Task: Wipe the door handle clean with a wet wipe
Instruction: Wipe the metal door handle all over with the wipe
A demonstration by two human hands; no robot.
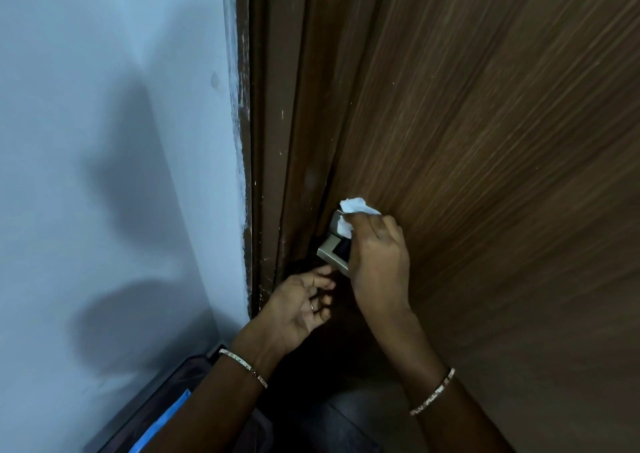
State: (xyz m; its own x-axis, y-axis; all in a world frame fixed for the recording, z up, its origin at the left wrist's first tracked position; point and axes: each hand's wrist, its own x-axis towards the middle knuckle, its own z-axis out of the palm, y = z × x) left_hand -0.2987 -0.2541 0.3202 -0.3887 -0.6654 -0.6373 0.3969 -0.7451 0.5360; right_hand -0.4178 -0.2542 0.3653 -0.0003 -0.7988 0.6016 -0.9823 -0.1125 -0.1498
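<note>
A squarish silver metal door handle (330,252) sticks out from the left edge of a brown wood-grain door (485,141). My right hand (377,255) covers the handle from the right and presses a crumpled white wet wipe (349,210) against its upper part. Part of the wipe pokes out above my fingers. My left hand (301,305) hovers just below the handle, palm turned up, fingers loosely curled and apart, holding nothing. Its fingertips nearly reach the handle's underside.
A dark brown door frame (266,141) runs along the door's left side, next to a pale blue wall (104,141). A dark bag or case with a blue item (162,414) sits on the floor at the lower left. Dark floor shows below.
</note>
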